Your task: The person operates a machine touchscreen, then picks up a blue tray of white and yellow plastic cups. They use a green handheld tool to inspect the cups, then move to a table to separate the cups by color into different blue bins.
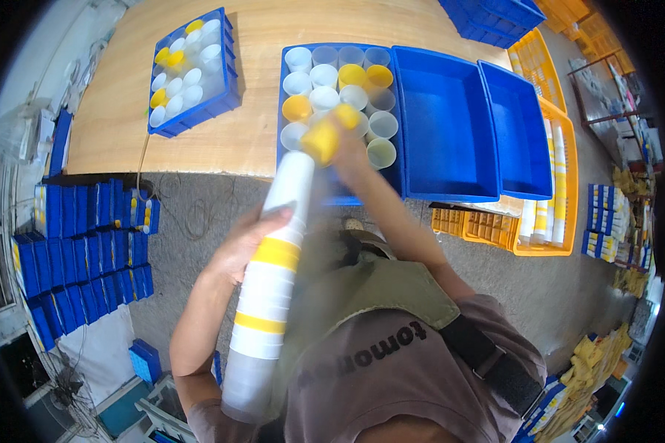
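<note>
"Two hands are recorded in the head view. What is held by the left hand (pixel 245 247)?"

"A long stack of nested cups (pixel 262 295), white with yellow bands and greyish at its lower end. It is clasped near its upper part, and the fingers are wrapped narrowly about it. The stack is held tilted, its top leaned toward the counter (pixel 255 44) and its lower end brought close to the upper arm."

"And the right hand (pixel 349 151)?"

"Yellow cups (pixel 321 142) are held in its fingers, just beyond the top of the stack; whether the two are touching cannot be told. The hand is blurred, so the exact grip cannot be made out."

"What is found beneath?"

"A blue crate (pixel 397 177) is set at the counter's near edge, filled with rows of white and yellow cups. Two more blue crates (pixel 447 125) are placed to its right."

"Anything further to be noted?"

"A smaller crate (pixel 231 81) of white and yellow cups is seen at the left of the counter. Stacks of cups are contained in an orange crate (pixel 571 192) at the right. Blue crates are piled at the left, below counter level."
</note>
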{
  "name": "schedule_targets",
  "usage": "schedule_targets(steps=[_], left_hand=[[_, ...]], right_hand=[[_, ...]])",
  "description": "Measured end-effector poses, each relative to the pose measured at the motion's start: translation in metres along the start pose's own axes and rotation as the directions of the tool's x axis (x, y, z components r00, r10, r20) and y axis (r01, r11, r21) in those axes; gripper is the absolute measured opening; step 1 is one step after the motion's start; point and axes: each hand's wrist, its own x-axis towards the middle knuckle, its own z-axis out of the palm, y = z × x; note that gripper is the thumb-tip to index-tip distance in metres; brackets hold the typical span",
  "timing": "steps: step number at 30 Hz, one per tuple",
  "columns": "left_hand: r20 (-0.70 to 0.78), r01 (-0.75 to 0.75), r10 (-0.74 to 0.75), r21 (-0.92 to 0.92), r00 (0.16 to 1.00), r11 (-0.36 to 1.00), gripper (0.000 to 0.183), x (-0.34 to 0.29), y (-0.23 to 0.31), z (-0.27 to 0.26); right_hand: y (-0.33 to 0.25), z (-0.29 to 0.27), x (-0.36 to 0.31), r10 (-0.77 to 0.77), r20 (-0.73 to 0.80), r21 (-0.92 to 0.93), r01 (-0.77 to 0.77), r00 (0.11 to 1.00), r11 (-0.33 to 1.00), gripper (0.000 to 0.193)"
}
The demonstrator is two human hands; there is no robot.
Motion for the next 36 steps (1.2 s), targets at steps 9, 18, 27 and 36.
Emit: schedule_targets(steps=[9,18,27,36], left_hand=[[0.006,0.024,-0.028,-0.738,1.0,0.675,0.061,-0.021,-0.024,-0.017],[0.178,0.271,-0.208,-0.508,0.962,0.818,0.051,-0.012,-0.037,0.009],[0.278,0.354,-0.24,-0.51,0.93,0.784,0.069,-0.011,-0.044,0.008],[0.293,0.301,-0.212,-0.301,0.932,0.905,0.061,-0.017,-0.047,0.004]], right_hand=[[0.047,-0.026,-0.035,0.292,0.331,-0.431,-0.132,0.897,0.893,0.046],[0.008,-0.023,-0.099,-0.174,0.87,-0.489,0.854,0.461,-0.18,0.057],[0.006,-0.102,-0.097,-0.59,0.254,-0.918,0.384,0.767,0.104,0.073],[0.006,-0.036,-0.115,-0.205,0.838,-0.54,0.822,0.506,-0.181,0.04]])
